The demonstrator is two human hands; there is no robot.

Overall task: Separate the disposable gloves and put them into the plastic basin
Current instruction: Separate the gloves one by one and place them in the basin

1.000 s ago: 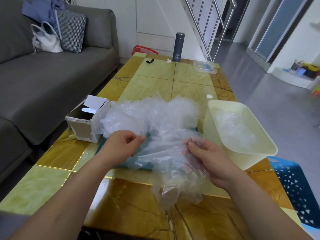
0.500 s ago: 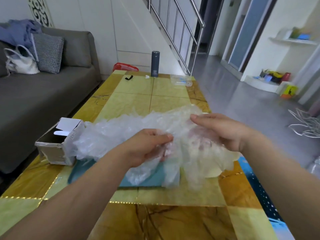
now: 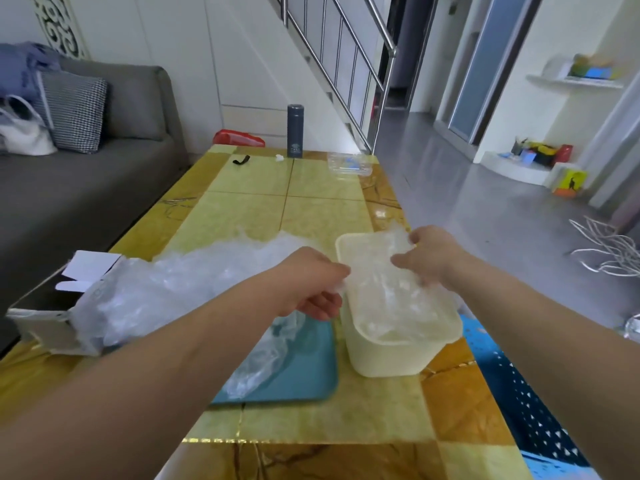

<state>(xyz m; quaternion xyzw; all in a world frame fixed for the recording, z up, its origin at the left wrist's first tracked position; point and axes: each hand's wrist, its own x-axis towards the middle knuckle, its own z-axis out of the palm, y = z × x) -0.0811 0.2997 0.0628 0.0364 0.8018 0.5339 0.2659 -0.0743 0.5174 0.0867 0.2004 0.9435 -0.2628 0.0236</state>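
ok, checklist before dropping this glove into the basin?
1. Glove over basin opening: ok.
2. Left hand and right hand both grip it: ok.
3. Single glove held: cannot tell, clear film overlaps.
4. Basin base on table: ok, near the right edge.
5. Room inside basin: cannot tell, glove covers it.
6. Pile on tray cleared: not ok, gloves remain.

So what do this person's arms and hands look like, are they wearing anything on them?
Nothing is worn, as far as the view shows. The left forearm and right forearm are bare, with no sleeve in view up to the picture's edge. The left hand and right hand are uncovered, and no watch, bracelet or ring shows.
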